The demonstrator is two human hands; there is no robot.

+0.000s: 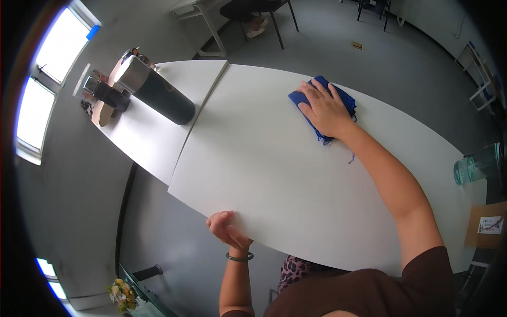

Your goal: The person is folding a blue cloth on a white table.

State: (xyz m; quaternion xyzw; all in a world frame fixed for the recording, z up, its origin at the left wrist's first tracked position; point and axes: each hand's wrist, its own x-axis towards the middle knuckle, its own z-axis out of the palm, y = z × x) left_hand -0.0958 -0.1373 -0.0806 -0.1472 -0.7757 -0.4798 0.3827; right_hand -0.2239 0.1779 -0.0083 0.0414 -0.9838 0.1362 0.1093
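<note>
On the far side of a white table [245, 158], a folded blue cloth [347, 95] with frayed edges lies under my right hand [323, 109]. The palm presses on it, with the fingers spread over its top. A loose blue thread [351, 158] hangs close to the wrist. My left hand [227, 229] is at the near edge of the table, its fingers loosely curled and holding nothing. Whether it touches the edge is hard to tell. A green bangle [240, 257] circles the left wrist.
At left, past a table seam, stand a large dark tumbler [164, 95] with a steel top, a smaller dark bottle [113, 95] and a clear container [84, 85]. A glass [465, 171] and cardboard box [491, 226] are at right. Beyond, a person's shoe [256, 32] shows beside a chair.
</note>
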